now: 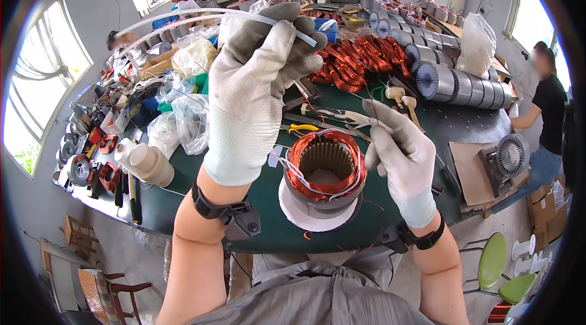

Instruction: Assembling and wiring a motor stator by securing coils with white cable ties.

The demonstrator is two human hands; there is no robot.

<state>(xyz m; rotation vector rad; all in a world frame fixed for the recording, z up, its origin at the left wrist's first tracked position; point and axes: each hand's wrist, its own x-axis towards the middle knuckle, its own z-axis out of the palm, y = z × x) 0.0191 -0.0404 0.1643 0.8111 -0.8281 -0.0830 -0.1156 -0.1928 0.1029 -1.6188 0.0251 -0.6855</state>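
Both hands wear pale gloves with grey fingertips. My left hand (pixel 259 74), raised high over the bench, is closed on thin white plastic tubing (pixel 177 13); its cut end pokes out past my fingers and the long ends trail to the left. My right hand (pixel 403 157) pinches a thin wire (pixel 368 88) just right of a motor stator (pixel 330 204). The stator stands upright on a white round base (pixel 290 206), its bore facing up. Red copper windings (pixel 297 157) ring its top, with white sleeved leads laced around them.
Behind the stator lie yellow-handled pliers (pixel 302 128), other pliers (pixel 351 117) and wooden-handled mallets (pixel 404 100). Red copper coils (pixel 360 62) pile up beyond. Grey stator cores (pixel 464 85) line the right. Plastic bags (pixel 190 120) and a cream bottle (pixel 151 165) sit left. Several people work around.
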